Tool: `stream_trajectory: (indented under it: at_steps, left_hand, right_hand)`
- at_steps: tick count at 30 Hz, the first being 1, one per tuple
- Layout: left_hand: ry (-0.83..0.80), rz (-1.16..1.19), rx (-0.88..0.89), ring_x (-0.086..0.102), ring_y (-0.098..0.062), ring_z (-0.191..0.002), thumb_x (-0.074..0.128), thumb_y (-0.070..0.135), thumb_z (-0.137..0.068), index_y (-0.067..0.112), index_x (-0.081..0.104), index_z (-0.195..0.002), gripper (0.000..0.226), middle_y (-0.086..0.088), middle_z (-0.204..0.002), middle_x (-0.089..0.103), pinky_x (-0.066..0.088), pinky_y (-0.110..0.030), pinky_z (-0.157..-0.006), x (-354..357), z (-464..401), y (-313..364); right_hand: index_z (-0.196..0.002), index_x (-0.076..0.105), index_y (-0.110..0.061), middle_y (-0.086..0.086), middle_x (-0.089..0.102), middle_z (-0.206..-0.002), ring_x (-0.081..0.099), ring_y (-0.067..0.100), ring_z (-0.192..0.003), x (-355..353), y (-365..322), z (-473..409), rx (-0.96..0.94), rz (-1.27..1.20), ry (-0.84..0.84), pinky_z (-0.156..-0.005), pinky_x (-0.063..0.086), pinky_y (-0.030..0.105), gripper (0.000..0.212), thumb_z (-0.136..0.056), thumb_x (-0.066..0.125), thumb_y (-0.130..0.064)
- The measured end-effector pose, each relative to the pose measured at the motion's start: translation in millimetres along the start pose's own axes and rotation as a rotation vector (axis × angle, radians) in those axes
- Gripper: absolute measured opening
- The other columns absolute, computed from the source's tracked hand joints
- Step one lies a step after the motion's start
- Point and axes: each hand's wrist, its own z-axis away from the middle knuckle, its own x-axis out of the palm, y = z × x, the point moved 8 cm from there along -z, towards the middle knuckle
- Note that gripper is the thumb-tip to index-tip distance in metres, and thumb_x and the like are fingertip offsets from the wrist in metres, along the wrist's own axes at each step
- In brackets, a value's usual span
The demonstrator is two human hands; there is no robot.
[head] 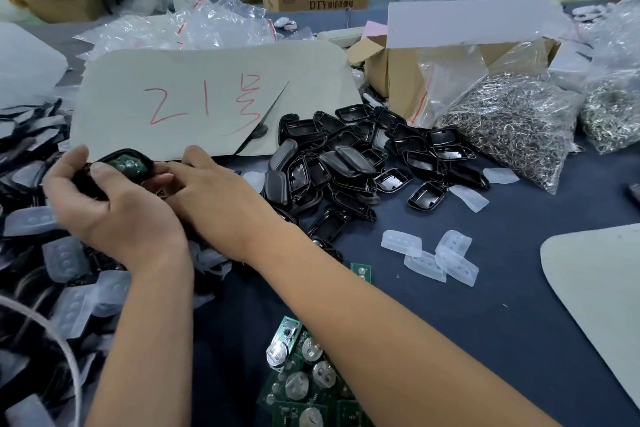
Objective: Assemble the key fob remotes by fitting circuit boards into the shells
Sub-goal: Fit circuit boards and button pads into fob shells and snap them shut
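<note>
Between the two hands, a black shell [119,166] with a green circuit board [127,163] seated inside is held above the surface [519,305]. The left hand [104,204] curls around its near end; the right hand [207,191] pinches its far side. Right of the hands lies a pile of empty shells [363,163]; below them, loose circuit boards [304,371].

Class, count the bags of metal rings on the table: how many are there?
2. One bag of metal rings lies right of the black shells pile; a second bag sits at the right edge, partly cut off. Others may be hidden.
</note>
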Motion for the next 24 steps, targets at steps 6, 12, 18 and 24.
stream_trajectory:
  at_steps: [6,12,18,24]
  left_hand:
    - [-0.03,-0.05,0.001,0.065,-0.043,-0.114,0.045,0.026,-0.091,0.014,0.055,-0.125,0.037,-0.014,-0.128,0.062,0.053,-0.058,-0.096,3.9,6.7,0.3]
    - [-0.124,-0.066,0.057,0.065,-0.01,-0.093,0.056,0.02,-0.093,0.023,0.053,-0.124,0.032,0.007,-0.101,0.059,0.059,-0.037,-0.089,20.1,20.4,8.9]
    - [-0.405,0.015,-0.039,0.071,-0.009,-0.077,0.073,0.018,-0.092,0.028,0.054,-0.111,0.028,-0.002,-0.093,0.075,0.055,-0.023,-0.067,53.6,48.8,1.7]
    - [-0.708,0.045,-0.138,0.068,-0.012,-0.068,0.069,0.003,-0.096,0.016,0.064,-0.102,0.015,-0.003,-0.092,0.079,0.052,-0.02,-0.055,86.0,93.6,-4.1]
  right_hand:
    - [-0.111,0.073,-0.026,-0.012,0.059,-0.116,0.042,0.013,-0.118,-12.1,16.9,23.8,0.015,-0.024,0.08,-0.073,0.038,0.02,0.021,-0.099,0.056,-0.021]
    - [-0.099,0.077,-0.01,0.0,0.075,-0.093,0.062,0.016,-0.095,-38.3,69.3,67.1,0.467,-0.706,0.368,-0.084,0.048,0.031,0.008,-0.094,0.071,-0.014]
    - [-0.087,0.074,-0.014,0.002,0.076,-0.083,0.07,0.025,-0.082,-46.9,134.6,136.8,0.833,-0.856,0.445,-0.081,0.057,0.043,0.011,-0.094,0.067,-0.017]
    - [-0.091,0.08,-0.02,-0.004,0.077,-0.08,0.069,0.007,-0.073,-37.8,168.5,179.5,1.028,-0.749,0.303,-0.073,0.055,0.021,0.01,-0.09,0.08,-0.03]
